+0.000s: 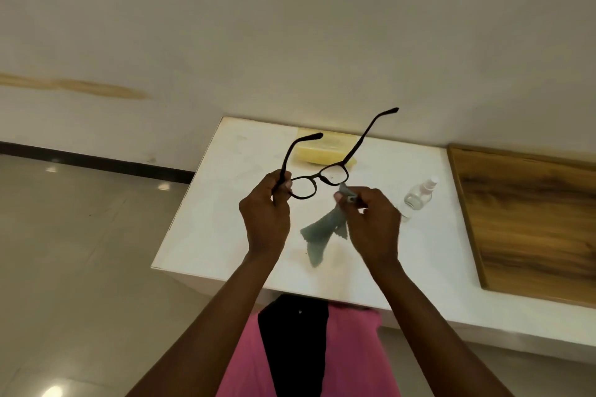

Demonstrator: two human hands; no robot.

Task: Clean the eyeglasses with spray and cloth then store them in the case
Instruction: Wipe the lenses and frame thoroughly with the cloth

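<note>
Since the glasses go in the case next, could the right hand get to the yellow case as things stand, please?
Probably not at once: the right hand holds the cloth, and the glasses, held up by the left hand, hang between it and the case at the table's far edge.

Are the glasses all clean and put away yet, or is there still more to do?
Not yet. The left hand holds the eyeglasses up, temples open, and the right hand pinches the grey cloth by one lens, so wiping is under way. The spray bottle stands on the table. The yellow case still waits behind.
</note>
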